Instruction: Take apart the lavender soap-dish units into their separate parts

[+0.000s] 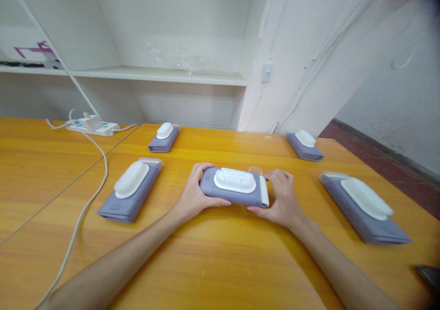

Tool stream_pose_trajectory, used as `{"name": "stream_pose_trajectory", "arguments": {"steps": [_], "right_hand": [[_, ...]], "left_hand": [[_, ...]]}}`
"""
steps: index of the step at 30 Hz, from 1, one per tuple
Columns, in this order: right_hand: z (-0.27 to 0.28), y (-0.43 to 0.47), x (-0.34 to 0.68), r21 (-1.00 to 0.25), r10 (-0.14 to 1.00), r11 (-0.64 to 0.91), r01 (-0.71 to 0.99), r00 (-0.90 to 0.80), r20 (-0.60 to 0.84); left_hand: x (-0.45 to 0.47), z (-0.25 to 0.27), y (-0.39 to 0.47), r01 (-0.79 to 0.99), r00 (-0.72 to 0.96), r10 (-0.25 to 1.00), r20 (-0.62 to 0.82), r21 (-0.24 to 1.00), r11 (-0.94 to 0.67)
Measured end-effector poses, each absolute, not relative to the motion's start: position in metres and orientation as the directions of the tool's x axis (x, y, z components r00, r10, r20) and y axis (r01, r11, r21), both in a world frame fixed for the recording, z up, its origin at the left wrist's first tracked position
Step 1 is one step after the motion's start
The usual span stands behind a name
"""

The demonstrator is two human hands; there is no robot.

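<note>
Brush-topped device (234, 187), lilac-grey with a white bristled pad (235, 179), is held mid-view at the wood-grain table (206, 264); whether it is lifted or supported by the surface cannot be told. Clock bearings are taken from it, 12 being away from the wearer. Its 9 o'clock end is grasped by the left hand (192, 193), its 3 o'clock end by the right hand (283, 200); thumbs are seen along the near edge, some fingertips being hidden behind. A translucent tab (255, 169) is partly covered at 1 o'clock; its nature is unclear.

Similar units are noted at 9 o'clock (132, 190), 10 o'clock (164, 138), 2 o'clock (305, 145) and 3 o'clock (366, 207), the last with blurred bristles.

Farther out at 10, an adapter (90, 122) is plugged into a power strip (107, 129); its cable (105, 163) is cut off at the lower frame edge. At 12, crumpled clear film (187, 62) is faintly made out on a white shelf (165, 75). At 4, a dark object (429, 273) is cropped and unidentifiable.
</note>
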State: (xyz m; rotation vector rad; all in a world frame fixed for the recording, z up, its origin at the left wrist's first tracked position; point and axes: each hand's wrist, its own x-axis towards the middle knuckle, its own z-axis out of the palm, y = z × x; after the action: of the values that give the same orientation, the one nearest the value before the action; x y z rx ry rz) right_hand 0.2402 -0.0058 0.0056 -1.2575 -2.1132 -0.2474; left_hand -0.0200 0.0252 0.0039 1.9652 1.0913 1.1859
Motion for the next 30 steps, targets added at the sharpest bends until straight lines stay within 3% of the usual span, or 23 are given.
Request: {"name": "stream_pose_trajectory", "arguments": {"steps": [5, 9, 14, 17, 21, 25, 30], "right_hand": [[0.002, -0.004, 0.239, -0.360, 0.746, 0.388, 0.849, -0.059, 0.664], [-0.006, -0.006, 0.235, -0.462, 0.796, 0.376, 0.803, -0.025, 0.605], [-0.014, -0.008, 0.223, -0.759, 0.831, 0.436, 0.483, 0.108, 0.546], [-0.011, -0.007, 0.218, -0.852, 0.824, 0.397, 0.342, 0.276, 0.495], [-0.006, -0.004, 0.224, -0.779, 0.707, 0.306, 0.546, 0.418, 0.571], [-0.005, -0.002, 0.228, -0.565, 0.713, 0.209, 0.798, 0.270, 0.646], [-0.008, -0.002, 0.219, -0.453, 0.785, 0.221, 0.864, 0.118, 0.608]], "left_hand": [[-0.020, 0.003, 0.025, 0.350, 0.179, 0.903, 0.391, 0.832, -0.430], [-0.020, 0.003, 0.024, 0.353, 0.171, 0.907, 0.386, 0.835, -0.422], [-0.019, 0.003, 0.023, 0.368, 0.179, 0.887, 0.426, 0.807, -0.462], [-0.019, 0.003, 0.024, 0.374, 0.156, 0.885, 0.439, 0.803, -0.464], [-0.018, 0.003, 0.024, 0.371, 0.092, 0.895, 0.436, 0.819, -0.437], [-0.018, 0.003, 0.024, 0.370, 0.040, 0.895, 0.445, 0.825, -0.427], [-0.018, 0.002, 0.025, 0.365, 0.024, 0.894, 0.448, 0.828, -0.425]]}}
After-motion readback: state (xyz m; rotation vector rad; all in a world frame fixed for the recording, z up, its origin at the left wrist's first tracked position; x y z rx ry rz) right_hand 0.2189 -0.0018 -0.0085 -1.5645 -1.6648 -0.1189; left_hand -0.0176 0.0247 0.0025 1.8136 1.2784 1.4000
